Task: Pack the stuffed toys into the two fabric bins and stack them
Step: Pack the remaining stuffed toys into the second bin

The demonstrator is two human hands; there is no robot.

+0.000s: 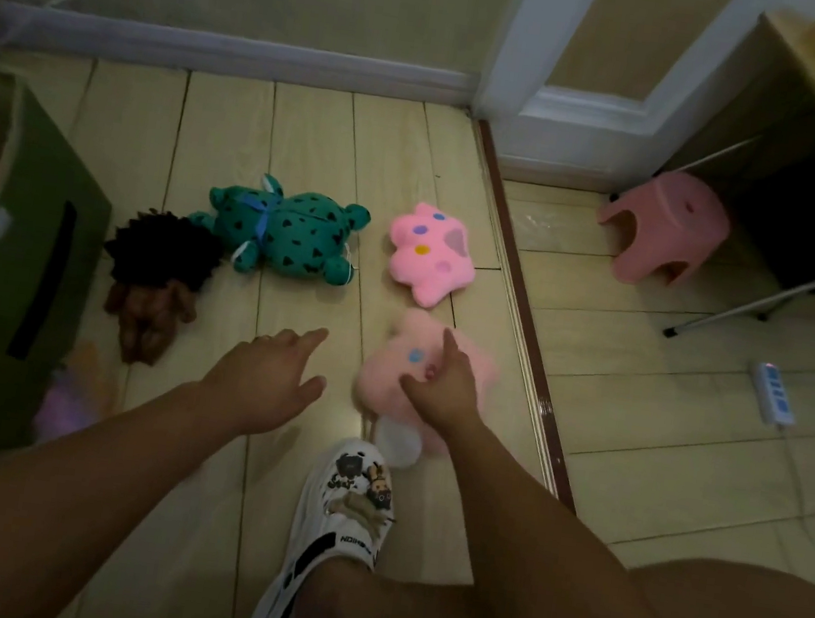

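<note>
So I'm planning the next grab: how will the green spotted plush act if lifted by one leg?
The green spotted plush lies sprawled flat on the wooden floor, so it will probably hang floppy and sag. Its stuffed fabric body looks light for its size. The cloth should not be slippery, and it seems unlikely to roll.

Home room: wood-plank floor [313, 141], skirting board [221, 53], pink plastic stool [664, 228], power strip [775, 393] on tiles

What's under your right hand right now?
The right hand rests on a blurred pink plush toy lying on the wooden floor. Whether the fingers are gripping it is unclear; the hand covers its middle.
</note>
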